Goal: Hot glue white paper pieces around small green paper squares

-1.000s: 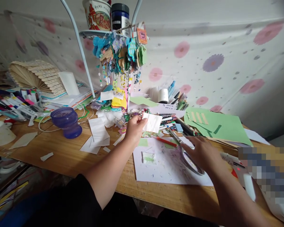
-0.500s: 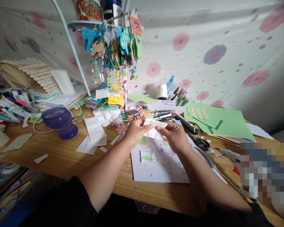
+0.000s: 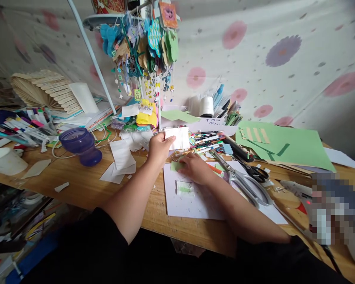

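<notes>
The right hand (image 3: 195,169) has released the white paper (image 3: 181,139), which lies at its eleven o'clock, pinched by the left hand (image 3: 159,149) alone. Right fingertips meet the green slip (image 3: 174,166) at nine o'clock; grip indeterminable.

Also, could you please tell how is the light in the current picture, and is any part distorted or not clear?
In the head view, the small white paper in the left hand looks bright; in the head view, the black sleeves lose nearly all detail; in the head view, flowers on the wall covering look stretched towards the right edge, where coarse pixel blocks hide part of the scene.
</notes>
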`<state>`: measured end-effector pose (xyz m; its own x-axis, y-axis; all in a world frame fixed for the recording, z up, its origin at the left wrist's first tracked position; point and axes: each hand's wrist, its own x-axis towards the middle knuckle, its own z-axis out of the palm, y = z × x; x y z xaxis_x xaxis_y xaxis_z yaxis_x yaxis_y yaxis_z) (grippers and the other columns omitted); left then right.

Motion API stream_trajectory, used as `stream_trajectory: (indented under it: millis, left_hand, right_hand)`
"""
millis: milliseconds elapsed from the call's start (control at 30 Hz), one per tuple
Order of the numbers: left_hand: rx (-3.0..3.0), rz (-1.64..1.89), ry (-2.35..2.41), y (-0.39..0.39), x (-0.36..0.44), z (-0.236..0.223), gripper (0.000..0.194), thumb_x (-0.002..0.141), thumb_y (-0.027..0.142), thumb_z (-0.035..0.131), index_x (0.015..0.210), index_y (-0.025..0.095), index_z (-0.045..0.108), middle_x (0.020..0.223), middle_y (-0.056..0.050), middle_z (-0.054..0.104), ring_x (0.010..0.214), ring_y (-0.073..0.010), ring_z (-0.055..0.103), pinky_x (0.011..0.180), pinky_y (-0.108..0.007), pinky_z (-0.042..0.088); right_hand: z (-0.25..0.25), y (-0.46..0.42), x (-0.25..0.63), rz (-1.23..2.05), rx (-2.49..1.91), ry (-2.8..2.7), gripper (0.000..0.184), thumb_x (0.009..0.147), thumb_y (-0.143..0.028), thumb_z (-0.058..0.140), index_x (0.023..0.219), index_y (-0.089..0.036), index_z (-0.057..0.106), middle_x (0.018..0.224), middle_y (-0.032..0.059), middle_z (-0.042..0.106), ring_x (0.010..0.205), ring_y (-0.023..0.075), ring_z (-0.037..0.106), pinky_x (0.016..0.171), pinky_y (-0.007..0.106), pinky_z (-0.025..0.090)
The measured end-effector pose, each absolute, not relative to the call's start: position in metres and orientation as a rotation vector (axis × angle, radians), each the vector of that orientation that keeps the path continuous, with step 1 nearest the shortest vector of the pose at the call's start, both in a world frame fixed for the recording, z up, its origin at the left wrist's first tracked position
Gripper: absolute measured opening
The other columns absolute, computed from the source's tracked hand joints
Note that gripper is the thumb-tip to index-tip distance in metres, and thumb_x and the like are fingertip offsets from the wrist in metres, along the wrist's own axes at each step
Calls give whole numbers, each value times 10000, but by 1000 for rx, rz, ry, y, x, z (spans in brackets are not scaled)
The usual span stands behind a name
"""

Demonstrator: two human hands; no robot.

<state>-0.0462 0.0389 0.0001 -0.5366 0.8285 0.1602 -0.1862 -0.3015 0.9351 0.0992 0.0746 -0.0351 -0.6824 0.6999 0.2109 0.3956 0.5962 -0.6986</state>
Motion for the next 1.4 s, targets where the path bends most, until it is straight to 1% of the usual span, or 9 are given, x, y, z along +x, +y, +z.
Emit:
stream_trajectory:
  millis: [100, 200, 267, 433, 567, 833, 1067, 1233, 1400]
  left_hand:
    - [868, 1870, 1230, 40, -46, -2, 326, 611, 294, 753, 898, 149, 697, 833, -72, 739, 754, -230, 675, 711, -350, 521]
    - [914, 1884, 1234, 41, -49, -6, 323, 618, 282, 751, 905, 142, 705, 862, -83, 744, 766, -232, 677, 720, -351, 526]
    - [928, 1888, 1275, 42, -50, -9, 310, 616, 279, 761, 891, 144, 715, 879, -85, 748, 777, -233, 679, 726, -350, 531]
    - [1016, 1760, 1307, 38, -36, -16, 194, 620, 236, 766, 797, 169, 721, 748, -44, 732, 735, -223, 672, 689, -325, 529]
    - [1074, 1631, 1277, 30, -20, -17, 132, 648, 247, 759, 749, 175, 714, 705, -30, 711, 708, -207, 656, 679, -311, 516]
    - [1069, 1547, 1124, 27, -17, -13, 320, 634, 381, 793, 840, 148, 720, 754, -41, 710, 665, -168, 624, 704, -308, 495]
    - [1048, 1540, 1177, 24, -18, -14, 360, 746, 518, 686, 749, 158, 677, 649, 4, 630, 610, -124, 552, 630, -264, 453]
    - [1102, 1542, 1148, 22, -16, -11, 336, 658, 395, 791, 860, 137, 721, 770, -34, 708, 719, -160, 609, 731, -297, 470]
    - [1153, 1577, 1135, 23, -19, -11, 348, 684, 330, 780, 966, 132, 733, 880, -70, 745, 811, -204, 652, 795, -330, 483]
  right_hand:
    - [-38, 80, 101, 897, -893, -2276, 202, 585, -125, 754, 757, -178, 661, 871, 68, 619, 893, 241, 529, 862, 399, 413]
    - [-36, 82, 111, 994, -809, -2179, 77, 677, -199, 690, 733, -188, 638, 756, 19, 609, 733, 180, 532, 730, 342, 449]
    - [-31, 82, 121, 1081, -719, -2096, 99, 730, -284, 671, 710, -193, 638, 674, -1, 603, 650, 162, 535, 651, 321, 460]
    - [-19, 79, 140, 1153, -632, -1747, 213, 815, -405, 654, 901, -215, 700, 880, 45, 682, 787, 186, 608, 697, 352, 500]
    - [-16, 78, 138, 1193, -651, -1603, 272, 726, -411, 753, 891, -202, 700, 765, 17, 660, 673, 155, 587, 617, 321, 486]
    - [-15, 78, 134, 1154, -704, -1538, 339, 643, -384, 804, 838, -188, 609, 611, -47, 533, 552, 107, 494, 507, 256, 398]
    - [-18, 79, 135, 990, -796, -1599, 268, 687, -343, 740, 864, -188, 612, 629, -36, 529, 565, 116, 487, 526, 271, 403]
    - [-16, 78, 136, 886, -839, -1644, 246, 689, -344, 734, 858, -195, 636, 650, -16, 561, 595, 137, 512, 581, 302, 443]
    - [-10, 77, 138, 1275, -800, -1451, 572, 586, -403, 839, 1087, -227, 626, 986, 63, 650, 803, 194, 598, 652, 331, 502]
